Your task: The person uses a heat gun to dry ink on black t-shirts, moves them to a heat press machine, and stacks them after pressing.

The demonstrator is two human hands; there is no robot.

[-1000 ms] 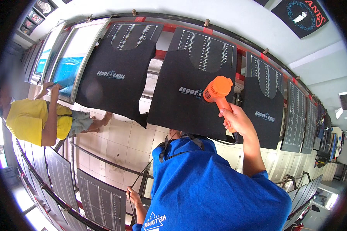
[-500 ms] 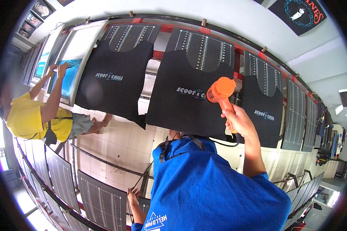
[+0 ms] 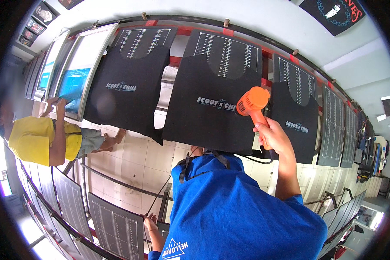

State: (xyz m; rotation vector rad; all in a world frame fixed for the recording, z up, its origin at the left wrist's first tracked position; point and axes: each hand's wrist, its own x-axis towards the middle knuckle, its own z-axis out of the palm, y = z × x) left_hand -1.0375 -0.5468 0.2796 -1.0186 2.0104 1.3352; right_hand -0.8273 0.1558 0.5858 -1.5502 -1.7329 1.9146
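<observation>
The right hand point(image 3: 276, 135) is closed around the handle of an orange heat gun point(image 3: 252, 103). The arm is raised and the tool stands near the upper middle of the view. The nozzle of the heat gun points to the left, at the lower right part of a black shirt point(image 3: 212, 104) that lies flat on a printing board. The nozzle is just beside the pale printed design on this shirt; I cannot tell if it touches the cloth. A dark cable runs from below the hand along the lower edge of the shirt.

The left hand point(image 3: 151, 224) is low in the view, beside the blue shirt point(image 3: 238, 212) of the person. Its fingers are spread and rest on the edge of a dark printing board point(image 3: 117, 227) with pale ruler lines. It holds nothing.

A second black shirt point(image 3: 128, 86) with the same kind of design lies on the board to the left, and a third one point(image 3: 297, 125) lies on the board to the right. More dark boards follow along the curved metal frame on the right side. At the left, another person in a yellow shirt point(image 3: 32, 141) holds both hands up at a framed printing screen point(image 3: 76, 84) with a blue area. The floor point(image 3: 130, 160) between the boards has pale tiles.
</observation>
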